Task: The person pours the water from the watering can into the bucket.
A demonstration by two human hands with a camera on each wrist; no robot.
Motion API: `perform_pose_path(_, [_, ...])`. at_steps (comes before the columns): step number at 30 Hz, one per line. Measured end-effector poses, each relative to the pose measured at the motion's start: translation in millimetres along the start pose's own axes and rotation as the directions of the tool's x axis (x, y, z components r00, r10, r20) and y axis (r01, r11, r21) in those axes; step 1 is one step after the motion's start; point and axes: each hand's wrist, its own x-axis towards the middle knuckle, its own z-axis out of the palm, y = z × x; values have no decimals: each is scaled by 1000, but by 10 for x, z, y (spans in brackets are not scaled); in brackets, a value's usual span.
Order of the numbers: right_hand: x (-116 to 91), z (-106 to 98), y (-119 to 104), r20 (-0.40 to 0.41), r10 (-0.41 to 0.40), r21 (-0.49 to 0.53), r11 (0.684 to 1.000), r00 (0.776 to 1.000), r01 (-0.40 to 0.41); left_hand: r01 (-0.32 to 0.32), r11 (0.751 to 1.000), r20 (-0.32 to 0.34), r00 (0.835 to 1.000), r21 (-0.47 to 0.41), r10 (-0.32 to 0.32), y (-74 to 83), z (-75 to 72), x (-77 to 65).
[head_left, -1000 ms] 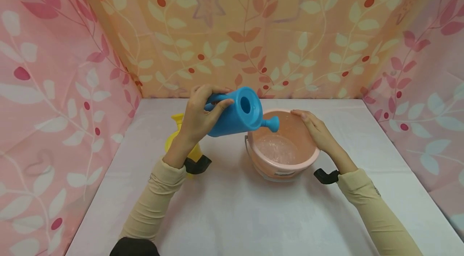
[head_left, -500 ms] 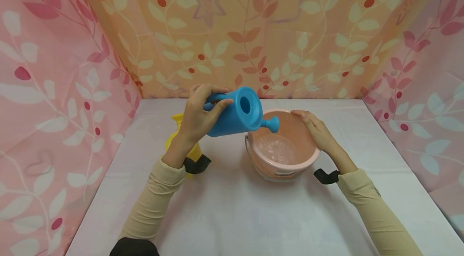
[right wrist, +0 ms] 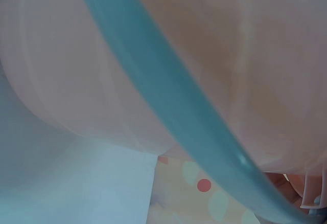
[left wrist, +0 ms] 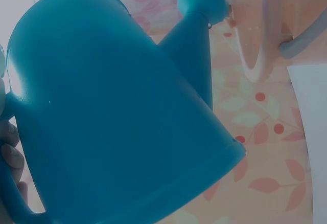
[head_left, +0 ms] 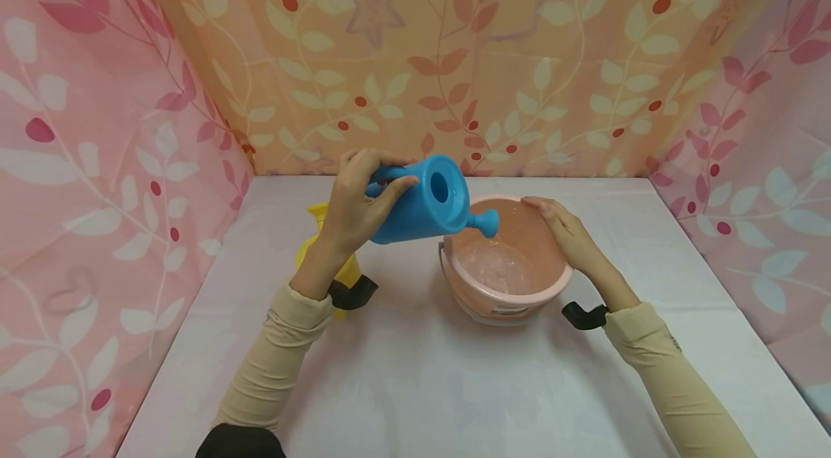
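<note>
Watering can, gripped by left fingers, partly hides bucket; right fingers hold rim.

Watering can overhangs bucket, leaving near side free.

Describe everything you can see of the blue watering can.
The watering can is smooth, blue and plastic-looking: a rounded body, a round opening in its top, a handle, and a spout ending in a bulbous rose. The left hand grips the handle, holding it tipped off the table, rose toward the pink bucket. Its contents are hidden.
</note>
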Motion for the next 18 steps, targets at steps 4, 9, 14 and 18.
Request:
perform_pose_path(4, [2, 1, 6, -2, 1, 5, 1000, 1000, -1, 1, 1000, 4, 1000, 3, -2, 3, 2, 3])
perform_pose_path(9, [12, 1, 29, -2, -7, 2, 1000, 1000, 7, -1, 1000, 13, 1000, 8, 1, -4, 7, 6])
perform_pose_path(14, [15, 4, 48, -5, -1, 13, 1000, 1000, 1, -8, 1000, 15, 1000, 10, 8, -7, 6, 9])
perform_pose_path(18, [21, 4, 58, -5, -3, 10, 1000, 1000, 3, -18, 1000, 13, 1000, 12, 18, -4, 3, 16])
